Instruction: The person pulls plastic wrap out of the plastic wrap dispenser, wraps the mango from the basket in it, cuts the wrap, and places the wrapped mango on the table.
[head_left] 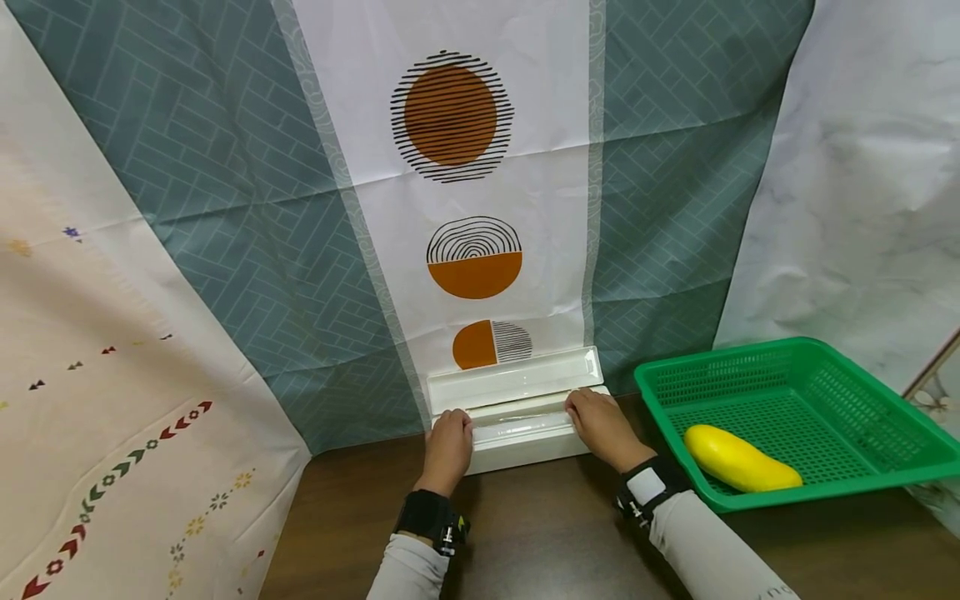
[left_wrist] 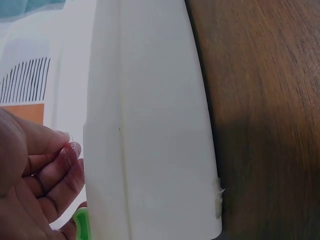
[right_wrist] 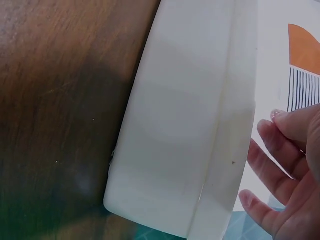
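A white cling film dispenser [head_left: 525,454] stands on the table against the back curtain, its long lid [head_left: 517,379] tipped up behind it. Clear film [head_left: 517,425] stretches across its top between the hands. At the left end, the left hand [head_left: 447,446] pinches the film; a shiny strip of it [left_wrist: 71,152] shows between thumb and fingers in the left wrist view. My right hand [head_left: 603,427] is at the other end, thumb and forefinger together on the film's edge. In the right wrist view, its other fingers [right_wrist: 272,170] are loosely bent behind the dispenser wall.
To the right sits a green plastic basket [head_left: 840,493] holding a yellow elongated fruit or vegetable [head_left: 738,460]. Brown wooden table surface [head_left: 547,533] lies in front of the dispenser. A patterned curtain [head_left: 480,192] hangs behind. Some bright green [left_wrist: 82,223] shows beside the left hand.
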